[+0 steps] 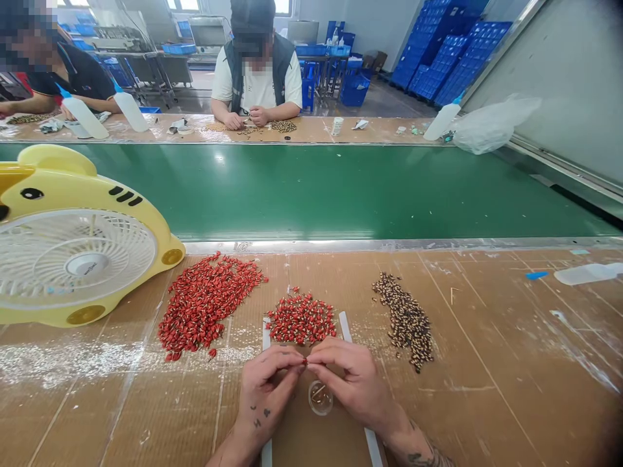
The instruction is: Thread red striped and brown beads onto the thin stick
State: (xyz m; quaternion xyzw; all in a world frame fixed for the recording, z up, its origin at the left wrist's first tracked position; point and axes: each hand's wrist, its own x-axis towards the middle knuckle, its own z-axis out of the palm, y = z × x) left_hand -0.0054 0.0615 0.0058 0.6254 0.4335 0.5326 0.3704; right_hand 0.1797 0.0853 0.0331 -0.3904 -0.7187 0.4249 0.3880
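My left hand (269, 383) and my right hand (354, 377) meet at the fingertips, each closed in a pinch. Between them shows a tiny dark red piece (305, 361), mostly covered by the fingers. Just below the fingers a small clear round dish (320, 398) holds a thin stick and some tiny bits. Beyond my hands lies a small heap of red pieces with light tips (302, 318), between two white strips. A larger heap of the same red pieces (204, 305) spreads to the left. To the right is a heap of small black-and-gold pieces (406, 318).
A yellow animal-shaped fan (87, 250) stands at the left. A white squeeze bottle (586, 274) lies at the right beside a blue cap (537, 275). Past the cardboard-covered table (487, 415) runs a green belt (311, 188). Two people sit on its far side.
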